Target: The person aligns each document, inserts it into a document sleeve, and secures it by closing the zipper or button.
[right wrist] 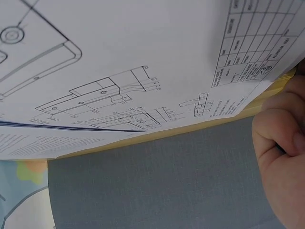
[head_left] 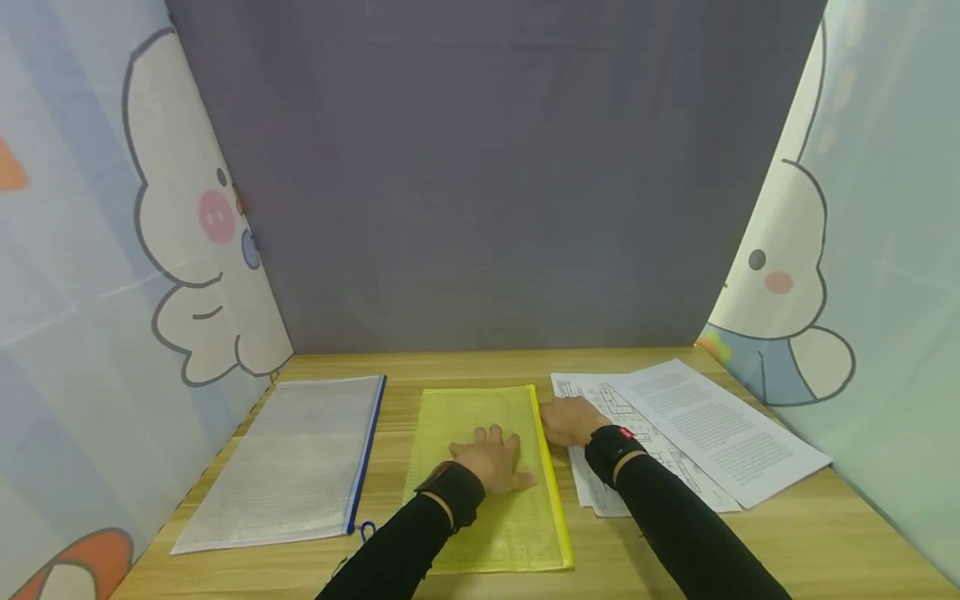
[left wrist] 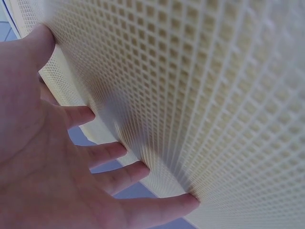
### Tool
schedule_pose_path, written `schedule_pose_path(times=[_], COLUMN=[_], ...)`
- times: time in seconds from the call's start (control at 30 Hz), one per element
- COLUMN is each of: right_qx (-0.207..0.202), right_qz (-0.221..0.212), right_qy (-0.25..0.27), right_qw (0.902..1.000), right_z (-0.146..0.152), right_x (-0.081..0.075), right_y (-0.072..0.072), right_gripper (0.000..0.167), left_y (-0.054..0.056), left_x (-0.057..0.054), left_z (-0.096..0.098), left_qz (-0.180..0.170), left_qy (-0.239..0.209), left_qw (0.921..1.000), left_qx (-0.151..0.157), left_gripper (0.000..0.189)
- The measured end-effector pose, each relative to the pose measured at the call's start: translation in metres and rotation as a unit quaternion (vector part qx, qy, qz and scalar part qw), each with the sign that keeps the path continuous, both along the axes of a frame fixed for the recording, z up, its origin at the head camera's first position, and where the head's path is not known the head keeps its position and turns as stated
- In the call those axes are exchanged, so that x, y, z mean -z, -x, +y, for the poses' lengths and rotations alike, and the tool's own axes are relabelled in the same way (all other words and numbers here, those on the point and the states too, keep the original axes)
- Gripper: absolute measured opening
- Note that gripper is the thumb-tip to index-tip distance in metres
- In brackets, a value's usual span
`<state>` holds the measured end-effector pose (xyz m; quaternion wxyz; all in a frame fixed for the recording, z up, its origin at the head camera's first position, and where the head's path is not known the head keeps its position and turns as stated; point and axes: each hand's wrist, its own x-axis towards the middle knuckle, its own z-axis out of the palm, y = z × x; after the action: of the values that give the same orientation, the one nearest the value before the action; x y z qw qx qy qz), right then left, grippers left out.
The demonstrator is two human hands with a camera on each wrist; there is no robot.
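The left hand (head_left: 489, 464) lies flat on the yellow mesh pouch (head_left: 517, 525) mid-desk (head_left: 600, 546), its grip released, fingers spread. The right hand (head_left: 572, 421) curls at the pouch's two o'clock edge; with its fingertips hidden, I cannot tell whether that grip pinches anything. Beyond the pouch, printed sheets (head_left: 720, 437) lie at three o'clock and a blue-edged white pouch (head_left: 288, 462) at nine.

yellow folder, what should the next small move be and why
Probably slide the right hand along the folder's bright edge toward the person, with the left hand pressing. The right fingers are curled at that edge near its far end, most of it runs nearer the person, and the left palm lies on the folder, bracing it. Whatever the right fingers pinch is hidden.
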<state>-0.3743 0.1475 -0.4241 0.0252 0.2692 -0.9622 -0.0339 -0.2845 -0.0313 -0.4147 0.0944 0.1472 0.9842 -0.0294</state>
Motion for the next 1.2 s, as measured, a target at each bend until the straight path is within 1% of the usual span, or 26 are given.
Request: schedule_pose_path(times=[0.3, 0.5, 0.7, 1.1, 1.2], right_qx=[0.003, 0.019, 0.017, 0.022, 0.026], right_qz=[0.0, -0.011, 0.003, 0.001, 0.0], right_qy=[-0.004, -0.015, -0.008, 0.012, 0.009], right_qw=[1.0, 0.9997, 0.9998, 0.9997, 0.9996], right_z=[-0.002, -0.002, -0.002, -0.005, -0.005], right_x=[0.001, 0.003, 0.003, -0.001, -0.001], right_y=[0.004, 0.006, 0.009, 0.012, 0.013], right_gripper=[0.024, 0.026, 0.027, 0.03, 0.031], left_y=[0.0, 0.0, -0.001, -0.001, -0.001], left_x=[0.001, 0.002, -0.001, -0.004, -0.005], left_z=[0.0, 0.001, 0.002, 0.002, 0.003], left_qz=[0.009, 0.006, 0.003, 0.001, -0.001], left_qy=[-0.01, -0.011, -0.008, -0.007, -0.008], left_qw=[0.9999, 0.9999, 1.0, 0.9999, 0.9999], left_qx=[-0.004, -0.002, -0.004, -0.007, -0.007], left_gripper=[0.081, 0.082, 0.082, 0.081, 0.08])
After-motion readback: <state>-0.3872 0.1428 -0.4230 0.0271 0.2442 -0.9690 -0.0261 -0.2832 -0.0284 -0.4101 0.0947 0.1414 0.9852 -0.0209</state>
